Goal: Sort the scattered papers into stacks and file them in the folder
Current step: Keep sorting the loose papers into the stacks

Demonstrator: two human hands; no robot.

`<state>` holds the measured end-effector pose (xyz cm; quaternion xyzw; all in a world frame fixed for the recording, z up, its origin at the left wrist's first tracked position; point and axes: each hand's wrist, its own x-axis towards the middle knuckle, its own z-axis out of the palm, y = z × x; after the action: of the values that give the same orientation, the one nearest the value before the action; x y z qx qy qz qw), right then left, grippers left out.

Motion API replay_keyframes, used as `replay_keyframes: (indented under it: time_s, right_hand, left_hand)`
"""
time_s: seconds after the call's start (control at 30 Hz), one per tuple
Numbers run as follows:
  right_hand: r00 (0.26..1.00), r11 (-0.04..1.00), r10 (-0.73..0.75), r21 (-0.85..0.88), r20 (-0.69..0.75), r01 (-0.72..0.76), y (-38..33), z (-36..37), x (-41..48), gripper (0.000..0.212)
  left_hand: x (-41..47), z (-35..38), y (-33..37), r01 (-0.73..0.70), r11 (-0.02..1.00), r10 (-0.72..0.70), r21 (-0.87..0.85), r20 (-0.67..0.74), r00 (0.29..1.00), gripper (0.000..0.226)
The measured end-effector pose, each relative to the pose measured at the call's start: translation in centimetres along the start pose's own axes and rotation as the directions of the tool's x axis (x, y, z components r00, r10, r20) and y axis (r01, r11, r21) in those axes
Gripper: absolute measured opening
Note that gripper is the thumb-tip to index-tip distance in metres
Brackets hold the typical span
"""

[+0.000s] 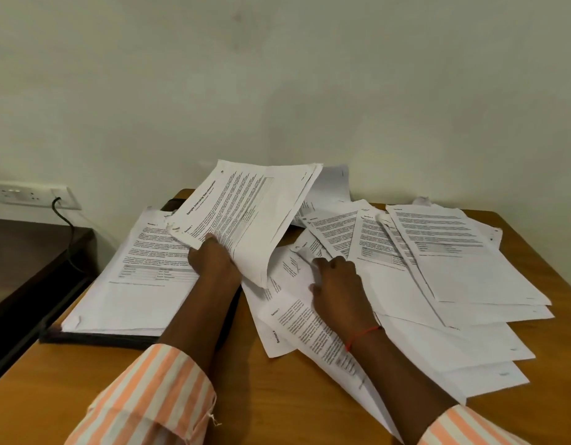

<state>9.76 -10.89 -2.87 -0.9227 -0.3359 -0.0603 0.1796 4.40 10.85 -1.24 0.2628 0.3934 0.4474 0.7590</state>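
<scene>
My left hand grips a bundle of printed sheets by its lower edge and holds it tilted up off the table. A paper stack lies flat on a dark folder at the left. Scattered papers overlap in a loose spread across the right half of the table. My right hand lies on that spread with its fingers curled at the corner of a sheet; whether it pinches the sheet cannot be made out.
The wooden table stands against a pale wall. A lower dark table sits to the left. A wall socket with a black cable hangs above it. Bare wood shows along the table's front edge.
</scene>
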Motion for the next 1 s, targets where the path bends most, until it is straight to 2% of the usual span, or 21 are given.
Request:
replay_keyframes:
  time_s: [0.1, 0.2, 0.27, 0.33, 0.43, 0.5, 0.57, 0.67, 0.73, 0.8, 0.9, 1.0]
  right_hand:
    - [0.993, 0.996, -0.073, 0.052, -0.095, 0.078, -0.4, 0.3, 0.4, 0.056]
    - [0.982, 0.977, -0.179, 0.110, -0.056, 0.185, -1.3, 0.9, 1.9, 0.051]
    - [0.971, 0.969, -0.236, 0.090, 0.050, 0.231, -1.5, -0.4, 3.7, 0.058]
    - [0.931, 0.967, -0.243, -0.004, 0.271, 0.254, -1.2, -2.3, 6.5, 0.068]
    - [0.772, 0.886, -0.175, -0.244, 0.611, 0.395, 0.2, -3.0, 12.1, 0.088]
    - [0.726, 0.829, -0.107, -0.342, 0.680, 0.443, 2.0, -1.0, 15.3, 0.099]
    - [0.739, 0.768, -0.086, -0.428, 0.668, 0.476, 1.1, -2.0, 14.8, 0.099]
    - [0.769, 0.609, -0.227, -0.530, 0.597, 0.591, 0.3, -2.6, 15.0, 0.077]
    - [0.760, 0.540, -0.220, -0.572, 0.612, 0.617, 0.2, -2.9, 15.9, 0.072]
    - [0.752, 0.541, -0.181, -0.575, 0.633, 0.614, 0.2, -3.5, 16.5, 0.063]
    - [0.759, 0.593, -0.224, -0.532, 0.612, 0.604, 0.5, -4.4, 17.1, 0.048]
    - [0.810, 0.642, -0.328, -0.514, 0.487, 0.569, 1.4, -5.8, 17.9, 0.041]
  left_hand:
    - [-0.1, 0.1, 0.1, -0.002, 1.000, 0.002, 0.005, -0.001, 1.000, 0.029]
    - [0.1, 0.0, 0.2, 0.005, 1.000, -0.004, 0.022, -0.018, 1.000, 0.025]
    - [0.3, -0.1, 0.2, 0.017, 1.000, -0.017, 0.025, -0.019, 1.000, 0.022]
    - [0.4, -0.2, 0.3, 0.037, 0.999, -0.037, 0.010, -0.023, 0.999, 0.019]
    - [0.3, -0.2, 0.6, 0.065, 0.998, -0.066, -0.009, -0.027, 0.997, 0.024]
    - [0.0, -0.2, 0.8, 0.075, 0.997, -0.075, -0.005, -0.023, 0.997, 0.027]
    - [-0.1, -0.2, 0.7, 0.074, 0.997, -0.074, 0.008, -0.025, 0.997, 0.023]
    - [0.0, -0.1, 0.6, 0.071, 0.997, -0.071, -0.002, -0.016, 0.997, 0.022]
    - [-0.2, 0.0, 0.6, 0.080, 0.997, -0.080, -0.002, -0.007, 0.997, 0.022]
    - [-0.3, 0.0, 0.6, 0.071, 0.997, -0.071, 0.003, -0.004, 0.997, 0.022]
    - [-0.4, -0.1, 0.7, 0.068, 0.998, -0.067, 0.010, -0.017, 0.998, 0.026]
    - [-0.5, 0.0, 0.9, 0.081, 0.997, -0.081, 0.006, -0.019, 0.997, 0.028]
